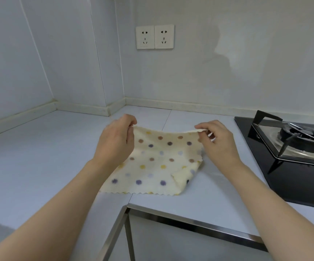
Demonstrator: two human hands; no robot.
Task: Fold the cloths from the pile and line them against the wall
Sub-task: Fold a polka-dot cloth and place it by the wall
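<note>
Pinching cloth (153, 162) far corners, left hand (114, 142) and right hand (218, 142), ready for folding | I'm seeing near-right corner seemingly tucked under | counter (39, 157)

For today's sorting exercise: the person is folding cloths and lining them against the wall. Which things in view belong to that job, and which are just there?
Part of the job:
- dotted cloth, far corners lifted
- left hand, pinching one corner
- right hand, pinching the other
- wall
- countertop

Just there:
- gas stove
- wall sockets
</note>
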